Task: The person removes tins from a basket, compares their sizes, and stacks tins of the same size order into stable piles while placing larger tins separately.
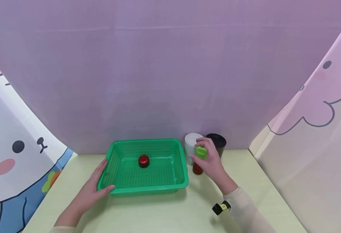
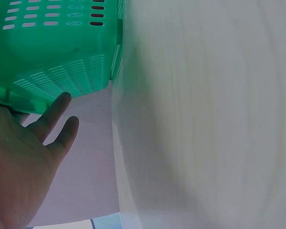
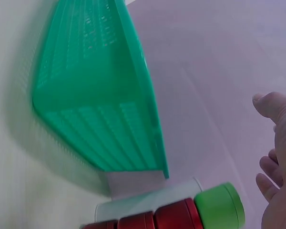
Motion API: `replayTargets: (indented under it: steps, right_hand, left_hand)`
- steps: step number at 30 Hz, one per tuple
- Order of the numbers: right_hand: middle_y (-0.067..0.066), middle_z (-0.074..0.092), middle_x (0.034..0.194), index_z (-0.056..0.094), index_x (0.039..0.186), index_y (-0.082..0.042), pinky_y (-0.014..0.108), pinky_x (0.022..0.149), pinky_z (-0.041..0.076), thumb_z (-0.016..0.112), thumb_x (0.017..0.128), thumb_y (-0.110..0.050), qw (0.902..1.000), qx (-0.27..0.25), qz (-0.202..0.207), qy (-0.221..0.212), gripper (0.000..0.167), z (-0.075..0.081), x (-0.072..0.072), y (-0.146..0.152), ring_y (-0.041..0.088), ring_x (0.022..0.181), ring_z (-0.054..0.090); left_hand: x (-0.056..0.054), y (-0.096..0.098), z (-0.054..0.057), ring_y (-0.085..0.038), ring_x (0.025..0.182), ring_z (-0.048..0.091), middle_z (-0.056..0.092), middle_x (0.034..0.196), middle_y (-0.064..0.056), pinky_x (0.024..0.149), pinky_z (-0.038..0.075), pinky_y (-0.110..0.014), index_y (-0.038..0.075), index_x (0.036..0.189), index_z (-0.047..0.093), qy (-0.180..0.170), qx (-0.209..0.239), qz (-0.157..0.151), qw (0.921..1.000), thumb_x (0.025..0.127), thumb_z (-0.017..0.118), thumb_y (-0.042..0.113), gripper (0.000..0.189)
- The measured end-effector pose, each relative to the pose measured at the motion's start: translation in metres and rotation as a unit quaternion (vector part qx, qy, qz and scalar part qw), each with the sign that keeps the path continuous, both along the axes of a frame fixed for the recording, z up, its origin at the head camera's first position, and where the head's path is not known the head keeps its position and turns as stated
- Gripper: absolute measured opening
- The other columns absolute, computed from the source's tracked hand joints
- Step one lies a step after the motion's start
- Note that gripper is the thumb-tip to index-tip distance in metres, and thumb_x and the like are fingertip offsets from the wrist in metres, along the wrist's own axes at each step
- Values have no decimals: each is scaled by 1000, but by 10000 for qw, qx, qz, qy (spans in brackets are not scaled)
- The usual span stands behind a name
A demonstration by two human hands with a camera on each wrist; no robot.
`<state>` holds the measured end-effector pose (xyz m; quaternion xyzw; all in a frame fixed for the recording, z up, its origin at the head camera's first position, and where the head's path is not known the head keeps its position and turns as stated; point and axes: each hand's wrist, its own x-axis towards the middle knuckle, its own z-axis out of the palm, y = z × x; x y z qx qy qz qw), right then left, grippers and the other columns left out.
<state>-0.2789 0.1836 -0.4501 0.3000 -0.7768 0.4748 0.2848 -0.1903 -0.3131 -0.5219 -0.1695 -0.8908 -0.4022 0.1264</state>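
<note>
My left hand (image 1: 93,189) holds the front left corner of a green plastic basket (image 1: 147,187), thumb over the rim and fingers along the outer left side. In the left wrist view, two of its fingers (image 2: 62,138) extend beside the basket wall. Inside the basket sits a small shiny red round piece (image 1: 143,161). My right hand (image 1: 211,160) hovers with bent fingers by a stack of dark red cylinders (image 3: 176,214) topped by a lime green piece (image 3: 221,207). The right wrist view shows a gap between that hand and the green piece.
A white-lidded canister (image 1: 190,149) and a black-lidded canister (image 1: 218,139) stand behind the stack, right of the basket. A purple cloth (image 1: 158,81) closes off the back of the pale table (image 1: 147,215). Printed cloths (image 1: 18,168) hang along both sides.
</note>
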Motion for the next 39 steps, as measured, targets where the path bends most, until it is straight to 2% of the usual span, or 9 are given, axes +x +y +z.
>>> replayTargets:
  steps: [7, 15, 20, 24, 27, 29, 34, 36, 39]
  right_hand:
    - [20, 63, 138, 66, 117, -1, 31, 110, 47, 90, 89, 5, 9987, 18, 482, -177, 38, 8, 4, -17, 38, 133, 59]
    - [9, 65, 135, 66, 121, -10, 57, 105, 54, 87, 95, -1, 9924, 168, 914, -801, 34, 16, 4, -45, 27, 130, 62]
    - [8, 63, 137, 66, 126, -9, 60, 106, 54, 84, 99, -4, 9866, 401, 1289, -916, 33, 23, 3, -63, 28, 129, 62]
    - [10, 63, 135, 65, 129, -7, 59, 107, 54, 82, 101, -7, 9804, 584, 1499, -1139, 33, 26, -2, -76, 32, 127, 63]
    - [10, 63, 134, 65, 131, -7, 58, 108, 54, 81, 103, -10, 9739, 699, 1578, -1476, 33, 27, -8, -86, 31, 125, 64]
    - [9, 63, 133, 65, 132, -8, 58, 109, 53, 80, 104, -13, 9694, 777, 1606, -1688, 32, 27, -12, -92, 30, 123, 65]
    - [7, 65, 132, 66, 132, -10, 53, 109, 53, 80, 105, -19, 9622, 874, 1647, -1987, 31, 27, -24, -108, 29, 124, 65]
    - [5, 67, 131, 67, 131, -11, 51, 109, 54, 80, 105, -21, 9605, 886, 1633, -2070, 31, 29, -29, -116, 27, 125, 65]
    - [4, 68, 130, 68, 129, -11, 52, 110, 54, 81, 104, -22, 9572, 843, 1649, -2226, 30, 32, -37, -126, 25, 126, 65]
  left_hand:
    - [0, 1, 0, -58, 162, 19, 17, 183, -19, 111, 10, -5, 11, 178, 20, 56, -9, -3, 10000, 98, 85, 19, 103]
    - [1, 1, 0, -57, 163, 18, 16, 183, -18, 112, 9, -7, 13, 178, 20, 26, 24, 4, 10000, 98, 84, 20, 103]
    - [1, 1, 0, -55, 163, 18, 17, 183, -18, 114, 9, -10, 14, 178, 20, -1, 13, 29, 10000, 98, 85, 21, 103]
    - [1, 1, 0, -54, 164, 18, 16, 184, -16, 127, 17, -36, 16, 179, 20, -99, 28, 40, 9999, 98, 85, 22, 103]
    - [0, 1, 0, -54, 164, 17, 15, 184, -16, 126, 22, -62, 17, 179, 19, -163, 52, 32, 9998, 98, 85, 22, 104]
    - [0, 0, 1, -54, 164, 17, 15, 184, -16, 125, 22, -65, 17, 179, 19, -160, 55, 37, 9999, 98, 85, 22, 104]
    - [1, 0, -1, -55, 163, 19, 17, 183, -18, 122, 13, -21, 14, 178, 21, -16, 13, 41, 10000, 98, 85, 21, 103]
    - [1, 1, -1, -55, 163, 20, 18, 183, -18, 114, 10, -10, 12, 178, 21, 38, 13, 29, 10000, 98, 85, 21, 103]
    - [1, 1, -2, -55, 163, 19, 18, 183, -18, 112, 9, -7, 13, 178, 21, 53, 21, 28, 10000, 98, 85, 21, 103]
